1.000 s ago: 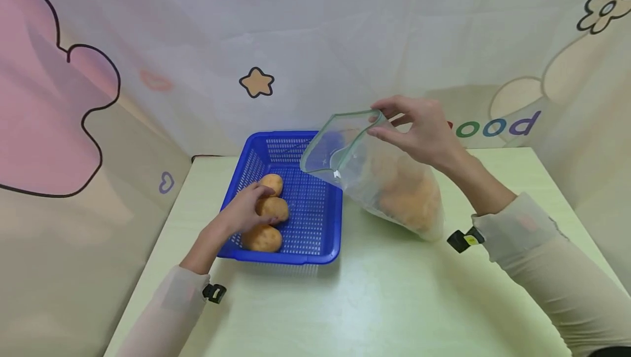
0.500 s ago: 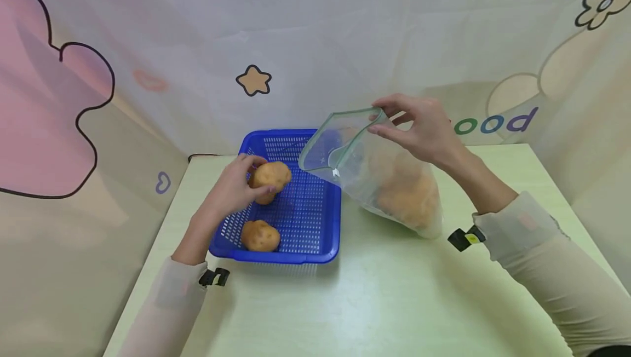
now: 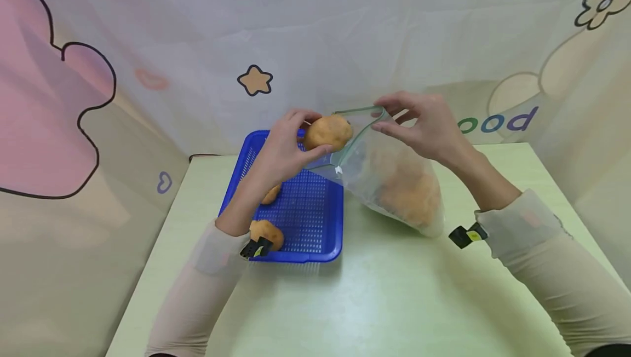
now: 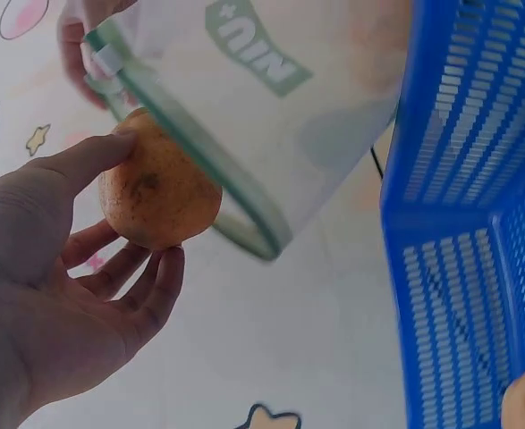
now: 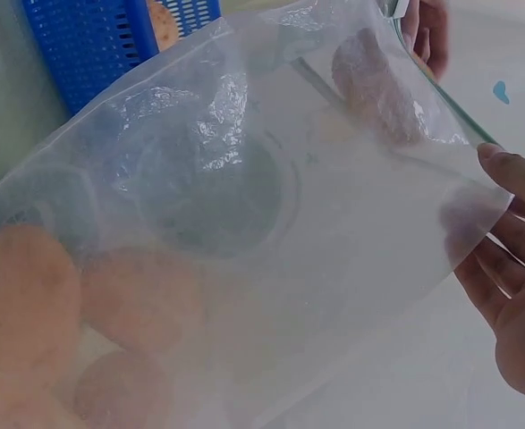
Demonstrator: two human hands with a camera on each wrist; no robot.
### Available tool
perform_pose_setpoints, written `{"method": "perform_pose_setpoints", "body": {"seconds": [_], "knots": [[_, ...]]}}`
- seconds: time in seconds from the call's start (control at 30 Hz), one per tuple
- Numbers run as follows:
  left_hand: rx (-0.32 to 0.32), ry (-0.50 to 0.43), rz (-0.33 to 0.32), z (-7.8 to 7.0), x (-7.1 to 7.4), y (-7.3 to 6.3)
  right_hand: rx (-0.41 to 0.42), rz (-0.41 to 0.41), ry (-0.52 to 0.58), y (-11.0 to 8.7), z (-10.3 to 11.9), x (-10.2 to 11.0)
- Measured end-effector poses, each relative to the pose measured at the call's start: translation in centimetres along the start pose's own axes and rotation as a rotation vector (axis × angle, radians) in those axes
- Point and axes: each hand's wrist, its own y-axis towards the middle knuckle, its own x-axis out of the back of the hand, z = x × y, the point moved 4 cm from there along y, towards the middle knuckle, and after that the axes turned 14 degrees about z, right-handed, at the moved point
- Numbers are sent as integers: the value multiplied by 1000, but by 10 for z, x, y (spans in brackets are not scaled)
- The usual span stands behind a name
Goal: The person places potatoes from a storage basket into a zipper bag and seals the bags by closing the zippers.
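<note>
A potato (image 3: 328,133) sits between the thumb and fingers of my left hand (image 3: 287,149), right at the mouth of a clear zip bag (image 3: 365,182). In the left wrist view the potato (image 4: 159,183) overlaps the bag's green zip edge. My right hand (image 3: 425,127) pinches the bag's rim at its upper right corner and holds the mouth apart. Several potatoes (image 5: 21,304) show blurred through the plastic at the bottom of the bag. Two more potatoes, one near (image 3: 267,234) and one farther (image 3: 271,195), lie in the blue basket (image 3: 334,231), partly behind my left arm.
The basket stands on a pale green table (image 3: 374,297), left of the bag. A printed cloth (image 3: 305,34) hangs behind and at both sides, close to the table's back edge. Black straps (image 3: 467,235) with small fittings sit at both wrists.
My left hand has picked a potato out of the basket and carried it up and right to the bag's mouth. My right hand and the bag have stayed almost still.
</note>
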Motion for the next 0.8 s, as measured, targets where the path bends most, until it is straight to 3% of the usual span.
{"method": "perform_pose_setpoints", "body": {"seconds": [0.27, 0.4, 0.5, 0.57, 0.8], "knots": [[38, -67, 27, 5, -21, 10, -18, -21, -9, -3, -1, 1], [55, -79, -2, 8, -22, 3, -21, -32, -17, -3, -1, 4], [75, -49, -22, 16, -16, -12, -33, -28, -29, -4, -1, 4], [103, -18, -3, 25, -12, -24, -43, -30, -31, -4, -2, 5], [258, 53, 228, 79, -14, -74, -41, -44, -18, -7, -3, 6]]}}
